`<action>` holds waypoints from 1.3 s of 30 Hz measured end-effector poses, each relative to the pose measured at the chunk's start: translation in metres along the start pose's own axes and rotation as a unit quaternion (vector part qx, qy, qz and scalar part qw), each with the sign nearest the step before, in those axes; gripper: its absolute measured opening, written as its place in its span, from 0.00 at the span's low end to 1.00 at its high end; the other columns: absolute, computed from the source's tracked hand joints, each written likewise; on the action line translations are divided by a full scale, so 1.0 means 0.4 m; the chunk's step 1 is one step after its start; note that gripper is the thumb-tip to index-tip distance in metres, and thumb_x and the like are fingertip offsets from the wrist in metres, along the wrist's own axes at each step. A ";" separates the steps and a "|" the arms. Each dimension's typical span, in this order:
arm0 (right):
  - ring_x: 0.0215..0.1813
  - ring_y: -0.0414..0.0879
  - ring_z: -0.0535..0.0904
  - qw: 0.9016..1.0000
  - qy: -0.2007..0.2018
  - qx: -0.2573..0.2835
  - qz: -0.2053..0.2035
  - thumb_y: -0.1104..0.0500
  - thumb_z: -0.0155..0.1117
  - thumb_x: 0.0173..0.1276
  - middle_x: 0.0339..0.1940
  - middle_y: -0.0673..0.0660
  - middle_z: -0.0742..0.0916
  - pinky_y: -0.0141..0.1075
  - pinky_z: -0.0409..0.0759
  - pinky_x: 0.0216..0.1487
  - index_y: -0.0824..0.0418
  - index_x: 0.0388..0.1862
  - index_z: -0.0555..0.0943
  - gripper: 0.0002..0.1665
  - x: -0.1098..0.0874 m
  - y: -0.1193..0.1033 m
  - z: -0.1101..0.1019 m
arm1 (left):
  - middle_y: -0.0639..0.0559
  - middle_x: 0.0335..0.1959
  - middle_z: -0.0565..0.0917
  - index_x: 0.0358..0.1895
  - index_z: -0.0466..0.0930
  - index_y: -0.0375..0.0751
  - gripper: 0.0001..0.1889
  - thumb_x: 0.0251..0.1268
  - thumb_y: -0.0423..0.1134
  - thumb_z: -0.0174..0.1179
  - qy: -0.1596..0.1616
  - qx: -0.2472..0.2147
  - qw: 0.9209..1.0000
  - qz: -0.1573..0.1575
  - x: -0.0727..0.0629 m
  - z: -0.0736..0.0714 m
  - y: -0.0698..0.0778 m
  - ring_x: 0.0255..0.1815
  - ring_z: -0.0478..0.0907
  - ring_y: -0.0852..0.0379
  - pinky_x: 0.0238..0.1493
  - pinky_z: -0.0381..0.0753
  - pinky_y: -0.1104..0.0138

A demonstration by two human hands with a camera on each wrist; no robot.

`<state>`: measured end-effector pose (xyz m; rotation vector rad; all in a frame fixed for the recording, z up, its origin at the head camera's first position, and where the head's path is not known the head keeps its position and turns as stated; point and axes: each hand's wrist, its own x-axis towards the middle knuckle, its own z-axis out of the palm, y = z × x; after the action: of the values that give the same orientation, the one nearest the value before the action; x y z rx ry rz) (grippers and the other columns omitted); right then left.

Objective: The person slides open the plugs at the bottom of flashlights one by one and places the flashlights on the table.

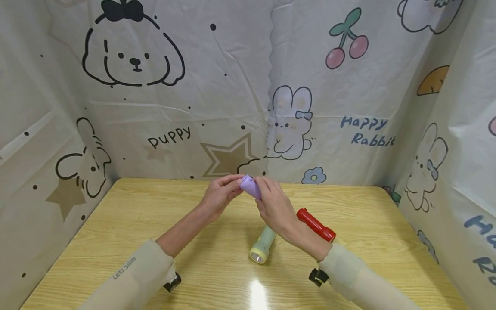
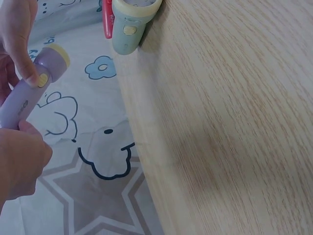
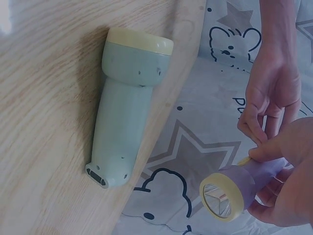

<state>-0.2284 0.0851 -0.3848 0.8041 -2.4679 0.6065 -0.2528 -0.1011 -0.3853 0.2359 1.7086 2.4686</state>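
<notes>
Both hands hold a purple flashlight (image 1: 251, 187) above the far part of the table. My right hand (image 1: 276, 206) grips its body, and the thumb lies by the yellow switch (image 2: 43, 80) in the left wrist view. The fingers of my left hand (image 1: 220, 196) pinch the tail end. A yellow rim rings the lens (image 3: 217, 201), which shows unlit in the right wrist view. Below the right forearm a green flashlight (image 1: 265, 242) with a yellow rim lies on the table, partly hidden by that hand in the head view.
A red flashlight (image 1: 315, 224) lies to the right of the green one, past the right wrist. The wooden table (image 1: 193, 275) is enclosed by printed cloth (image 1: 232, 99) at the back and sides. Each wrist wears a small black camera (image 1: 318, 277).
</notes>
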 end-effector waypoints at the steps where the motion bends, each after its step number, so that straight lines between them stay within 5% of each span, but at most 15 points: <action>1: 0.58 0.56 0.75 1.000 0.000 0.000 0.000 0.72 0.72 0.61 0.61 0.61 0.79 0.49 0.79 0.58 0.65 0.63 0.72 0.32 0.000 0.000 0.000 | 0.41 0.53 0.80 0.61 0.70 0.18 0.17 0.75 0.25 0.53 0.000 0.000 1.000 -0.002 0.000 -0.001 0.000 0.52 0.80 0.54 0.60 0.76 0.63; 39: 0.57 0.56 0.76 1.000 0.004 0.013 -0.008 0.71 0.72 0.61 0.61 0.62 0.79 0.49 0.79 0.58 0.65 0.64 0.72 0.32 0.001 -0.001 -0.001 | 0.42 0.53 0.79 0.61 0.71 0.19 0.17 0.76 0.28 0.53 0.026 -0.003 0.999 -0.021 0.000 0.006 0.010 0.50 0.80 0.56 0.58 0.77 0.66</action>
<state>-0.2283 0.0846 -0.3841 0.8285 -2.4494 0.6360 -0.2524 -0.1002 -0.3806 0.1357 1.7067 2.4710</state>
